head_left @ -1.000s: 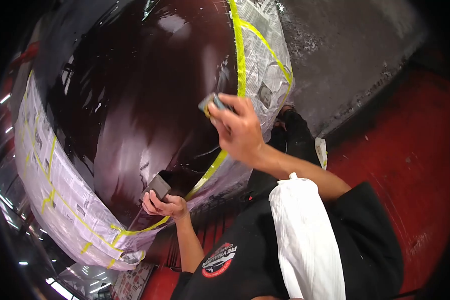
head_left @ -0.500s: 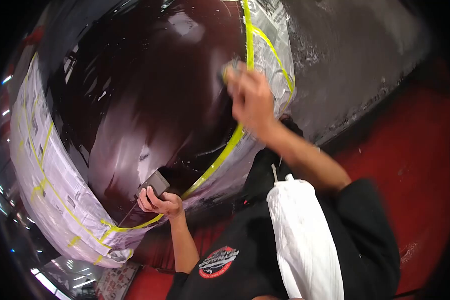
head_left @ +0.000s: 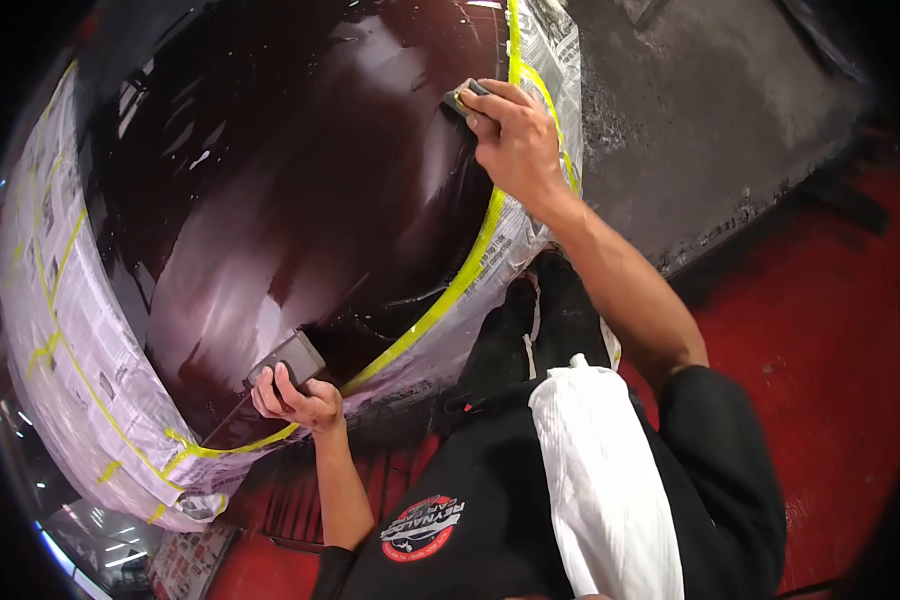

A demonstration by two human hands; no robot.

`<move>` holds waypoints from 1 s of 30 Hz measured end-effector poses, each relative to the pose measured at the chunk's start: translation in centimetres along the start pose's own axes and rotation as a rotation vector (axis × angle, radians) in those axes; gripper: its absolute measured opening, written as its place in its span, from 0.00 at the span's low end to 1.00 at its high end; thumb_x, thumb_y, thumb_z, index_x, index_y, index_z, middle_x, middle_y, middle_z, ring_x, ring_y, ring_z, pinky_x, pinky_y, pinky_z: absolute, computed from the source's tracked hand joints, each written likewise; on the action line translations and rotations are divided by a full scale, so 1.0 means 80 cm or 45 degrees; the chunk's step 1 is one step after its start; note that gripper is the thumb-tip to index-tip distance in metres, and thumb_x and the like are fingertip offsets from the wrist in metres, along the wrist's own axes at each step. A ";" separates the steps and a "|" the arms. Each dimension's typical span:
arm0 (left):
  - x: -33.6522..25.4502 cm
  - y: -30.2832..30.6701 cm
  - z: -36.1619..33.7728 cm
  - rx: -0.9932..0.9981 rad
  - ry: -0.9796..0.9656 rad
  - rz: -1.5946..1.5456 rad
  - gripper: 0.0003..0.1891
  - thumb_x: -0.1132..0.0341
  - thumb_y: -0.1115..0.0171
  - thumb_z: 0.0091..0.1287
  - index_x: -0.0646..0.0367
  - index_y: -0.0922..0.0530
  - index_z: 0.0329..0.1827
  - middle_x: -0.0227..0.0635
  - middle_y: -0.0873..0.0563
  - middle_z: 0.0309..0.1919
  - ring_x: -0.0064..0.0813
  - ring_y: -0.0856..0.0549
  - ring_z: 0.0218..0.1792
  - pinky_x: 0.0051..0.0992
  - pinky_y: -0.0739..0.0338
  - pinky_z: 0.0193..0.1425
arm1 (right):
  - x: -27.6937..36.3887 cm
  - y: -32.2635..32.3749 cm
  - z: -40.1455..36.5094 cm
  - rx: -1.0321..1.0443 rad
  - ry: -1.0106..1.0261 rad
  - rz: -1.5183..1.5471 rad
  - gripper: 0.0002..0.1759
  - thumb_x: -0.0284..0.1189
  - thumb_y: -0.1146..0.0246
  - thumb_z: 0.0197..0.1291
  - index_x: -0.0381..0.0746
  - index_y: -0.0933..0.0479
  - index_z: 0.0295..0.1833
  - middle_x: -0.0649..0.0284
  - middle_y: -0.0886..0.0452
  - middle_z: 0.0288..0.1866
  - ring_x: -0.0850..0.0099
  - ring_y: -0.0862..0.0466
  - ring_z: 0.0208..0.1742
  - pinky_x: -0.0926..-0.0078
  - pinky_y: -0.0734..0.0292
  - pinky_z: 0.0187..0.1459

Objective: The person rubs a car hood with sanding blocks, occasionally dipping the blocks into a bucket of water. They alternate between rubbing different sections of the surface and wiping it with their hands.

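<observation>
The right hand [head_left: 515,140] is closed around a small dark pad with a yellow edge [head_left: 462,98], pressed on the glossy dark maroon car panel [head_left: 300,180] at the upper middle of the frame, just beside the yellow masking tape [head_left: 440,305]; a stray stroke could fray or lift that tape and the newspaper masking [head_left: 60,330]. At lower left, the left hand [head_left: 295,398] grips a dark grey rectangular block [head_left: 288,358], which could slip on the wet-looking surface and score it

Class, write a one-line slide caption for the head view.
Right hand holds a small pad to a glossy dark-red panel beside yellow tape; left hand grips a grey block lower down.
</observation>
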State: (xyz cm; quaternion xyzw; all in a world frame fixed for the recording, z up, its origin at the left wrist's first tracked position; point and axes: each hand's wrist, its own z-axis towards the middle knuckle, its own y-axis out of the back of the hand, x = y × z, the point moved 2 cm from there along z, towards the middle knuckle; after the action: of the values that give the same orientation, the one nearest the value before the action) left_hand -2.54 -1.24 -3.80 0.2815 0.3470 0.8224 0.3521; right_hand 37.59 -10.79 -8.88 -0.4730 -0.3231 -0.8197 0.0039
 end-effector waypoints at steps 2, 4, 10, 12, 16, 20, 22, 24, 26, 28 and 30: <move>0.002 -0.003 0.001 0.005 0.011 0.003 0.21 0.75 0.50 0.63 0.63 0.24 0.60 0.48 0.24 0.59 0.48 0.24 0.60 0.52 0.31 0.68 | 0.008 0.007 -0.014 0.012 0.040 -0.012 0.17 0.18 0.31 0.55 0.43 0.11 0.50 0.56 0.14 0.56 0.54 0.14 0.54 0.60 0.20 0.58; 0.002 -0.008 0.001 -0.004 0.013 -0.028 0.21 0.75 0.50 0.63 0.63 0.24 0.61 0.48 0.24 0.60 0.49 0.25 0.61 0.52 0.32 0.68 | 0.034 0.017 -0.051 0.118 0.132 0.061 0.14 0.21 0.33 0.59 0.41 0.12 0.51 0.54 0.13 0.56 0.55 0.14 0.53 0.61 0.20 0.57; 0.004 -0.006 0.003 0.006 0.008 0.009 0.20 0.73 0.50 0.66 0.63 0.24 0.61 0.49 0.25 0.61 0.49 0.25 0.61 0.52 0.32 0.68 | 0.010 0.007 -0.014 -0.013 0.114 -0.079 0.20 0.16 0.31 0.52 0.43 0.12 0.51 0.55 0.14 0.56 0.54 0.14 0.54 0.60 0.20 0.57; 0.002 -0.004 0.001 0.016 0.005 -0.013 0.20 0.72 0.49 0.67 0.63 0.24 0.61 0.49 0.25 0.61 0.50 0.26 0.62 0.53 0.32 0.68 | 0.049 0.014 -0.060 0.171 0.158 0.081 0.16 0.21 0.32 0.57 0.41 0.12 0.52 0.53 0.13 0.55 0.53 0.14 0.54 0.61 0.20 0.57; 0.001 -0.002 0.002 0.023 0.023 -0.002 0.19 0.71 0.49 0.68 0.61 0.24 0.62 0.47 0.24 0.60 0.49 0.24 0.60 0.51 0.31 0.68 | -0.005 0.001 0.003 0.048 0.006 -0.074 0.18 0.19 0.30 0.54 0.44 0.11 0.51 0.54 0.13 0.54 0.53 0.14 0.55 0.59 0.20 0.57; 0.003 -0.005 -0.001 -0.006 0.014 -0.031 0.20 0.74 0.48 0.66 0.61 0.24 0.62 0.46 0.24 0.60 0.48 0.25 0.61 0.52 0.32 0.69 | 0.032 0.008 -0.051 0.122 0.093 0.030 0.16 0.21 0.30 0.56 0.41 0.12 0.51 0.53 0.14 0.57 0.54 0.14 0.54 0.62 0.20 0.57; 0.004 -0.004 -0.003 0.009 0.019 -0.029 0.21 0.75 0.48 0.65 0.61 0.24 0.62 0.46 0.24 0.60 0.48 0.25 0.61 0.52 0.32 0.68 | 0.036 0.013 -0.053 0.153 0.057 0.076 0.15 0.21 0.29 0.56 0.42 0.12 0.51 0.53 0.14 0.57 0.54 0.14 0.54 0.62 0.19 0.56; 0.005 -0.003 -0.005 0.005 0.019 -0.035 0.21 0.76 0.48 0.64 0.61 0.24 0.62 0.46 0.24 0.60 0.48 0.25 0.61 0.52 0.32 0.68 | 0.005 0.011 -0.006 0.094 -0.020 0.012 0.17 0.21 0.28 0.55 0.43 0.11 0.51 0.55 0.13 0.56 0.54 0.14 0.54 0.62 0.20 0.58; 0.006 -0.004 -0.005 0.025 0.007 -0.010 0.23 0.73 0.47 0.64 0.65 0.24 0.63 0.47 0.24 0.60 0.49 0.25 0.63 0.52 0.33 0.71 | -0.004 0.002 -0.002 0.031 0.041 -0.004 0.17 0.20 0.29 0.55 0.44 0.11 0.51 0.55 0.13 0.55 0.54 0.14 0.54 0.61 0.20 0.57; 0.006 -0.002 -0.005 0.021 0.005 -0.010 0.23 0.73 0.47 0.64 0.65 0.24 0.63 0.47 0.24 0.60 0.49 0.25 0.63 0.52 0.33 0.71 | 0.020 0.013 -0.045 0.124 0.051 -0.019 0.16 0.20 0.31 0.58 0.43 0.12 0.52 0.54 0.13 0.56 0.55 0.14 0.54 0.62 0.20 0.57; 0.006 -0.005 -0.005 0.019 0.004 -0.008 0.23 0.73 0.47 0.64 0.65 0.24 0.63 0.47 0.24 0.61 0.49 0.25 0.63 0.52 0.33 0.71 | 0.033 0.016 -0.053 0.149 0.028 0.015 0.16 0.21 0.31 0.57 0.43 0.12 0.51 0.53 0.14 0.56 0.55 0.14 0.55 0.61 0.20 0.57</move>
State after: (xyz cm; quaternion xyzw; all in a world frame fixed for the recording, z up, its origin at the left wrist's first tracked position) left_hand -2.92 -0.82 -4.22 0.2816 0.3545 0.8192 0.3520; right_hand 33.28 -13.27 -7.63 -0.4648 -0.3677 -0.8045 0.0400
